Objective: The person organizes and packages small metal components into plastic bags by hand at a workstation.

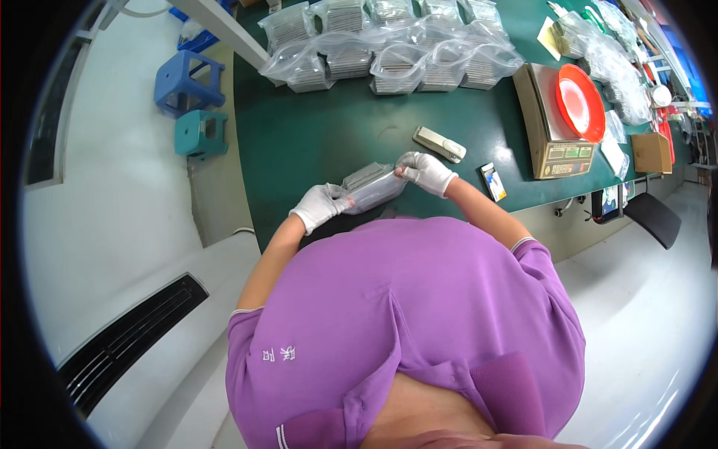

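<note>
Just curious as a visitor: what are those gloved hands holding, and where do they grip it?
A clear bag: left hand at its near end, right hand at its far end.

Bright, even light; fisheye bending, dark rim.

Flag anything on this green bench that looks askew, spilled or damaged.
Nothing stands out. The filled clear bags sit grouped in rows at the far edge, the red dish rests on the scale, and the stapler lies flat. Both gloved hands, left hand and right hand, hold one clear bag.
</note>
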Available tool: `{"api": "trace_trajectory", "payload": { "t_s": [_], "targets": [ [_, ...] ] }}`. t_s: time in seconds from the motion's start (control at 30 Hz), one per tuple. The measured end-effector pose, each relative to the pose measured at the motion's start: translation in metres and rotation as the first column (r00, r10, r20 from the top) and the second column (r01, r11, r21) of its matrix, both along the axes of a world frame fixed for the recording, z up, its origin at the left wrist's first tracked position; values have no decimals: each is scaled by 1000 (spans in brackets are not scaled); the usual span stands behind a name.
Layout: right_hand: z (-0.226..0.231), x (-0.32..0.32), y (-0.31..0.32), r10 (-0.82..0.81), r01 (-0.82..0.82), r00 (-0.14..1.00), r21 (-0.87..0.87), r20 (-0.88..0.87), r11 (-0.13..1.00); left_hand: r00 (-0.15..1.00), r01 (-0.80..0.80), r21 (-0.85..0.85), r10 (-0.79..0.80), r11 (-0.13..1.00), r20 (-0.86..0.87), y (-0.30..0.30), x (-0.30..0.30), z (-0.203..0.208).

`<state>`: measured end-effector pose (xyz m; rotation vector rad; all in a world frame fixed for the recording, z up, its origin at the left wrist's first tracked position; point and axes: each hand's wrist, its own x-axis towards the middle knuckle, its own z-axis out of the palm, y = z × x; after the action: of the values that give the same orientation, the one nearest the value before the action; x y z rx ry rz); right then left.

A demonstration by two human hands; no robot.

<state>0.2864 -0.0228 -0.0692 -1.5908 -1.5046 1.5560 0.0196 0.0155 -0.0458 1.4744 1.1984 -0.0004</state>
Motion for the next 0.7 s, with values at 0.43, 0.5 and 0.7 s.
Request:
{"api": "trace_trajectory", "payload": {
  "t_s": [0.43, 0.5, 0.7],
  "targets": [
    [24, 49, 19, -342, -45, 618, 465, 708, 884, 979, -71, -415, 144, 907, 147, 20, 34, -25],
    [5, 55, 17, -77, -70, 532, 134, 843, 988, 971, -68, -431, 158, 900, 178, 19, 33, -26],
    [26, 8, 29, -316, 216, 868, 282, 384, 935, 970, -79, -342, 152, 936, 191, 14, 33, -30]
  ]
}}
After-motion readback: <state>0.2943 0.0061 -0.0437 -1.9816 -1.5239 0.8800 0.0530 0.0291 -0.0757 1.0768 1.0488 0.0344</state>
